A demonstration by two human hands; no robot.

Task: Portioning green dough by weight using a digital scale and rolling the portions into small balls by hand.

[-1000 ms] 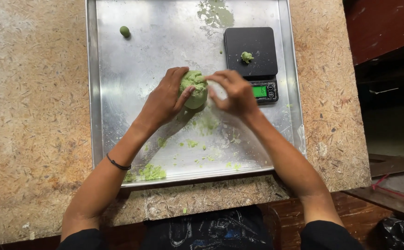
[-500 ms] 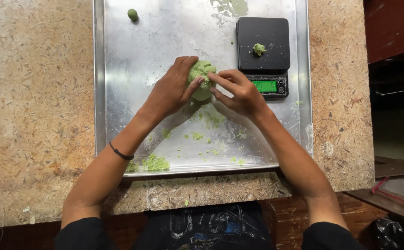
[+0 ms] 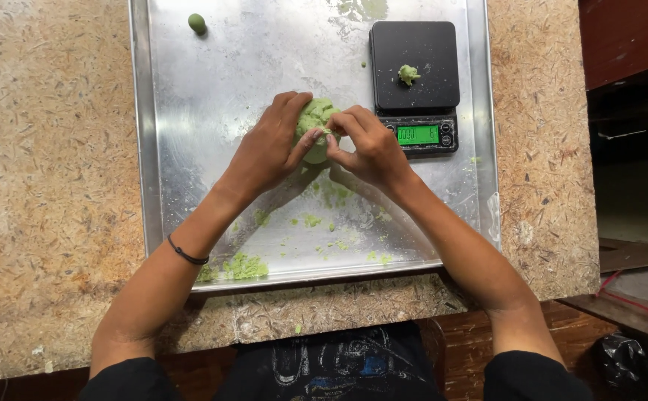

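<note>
Item: green dough lump [image 3: 313, 119] on metal tray [image 3: 190, 148]; I see left hand [image 3: 268, 152] cupping it, right hand [image 3: 368, 148] fingertips apparently pinching its edge.

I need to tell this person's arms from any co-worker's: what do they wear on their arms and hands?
Both hands are bare, without gloves or rings in view. The left hand has a thin black band around its wrist. The right hand wears nothing. Dark short sleeves end above the elbows.

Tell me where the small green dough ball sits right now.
The small green dough ball lies alone near the metal tray's far-left corner, apart from both hands.
</note>
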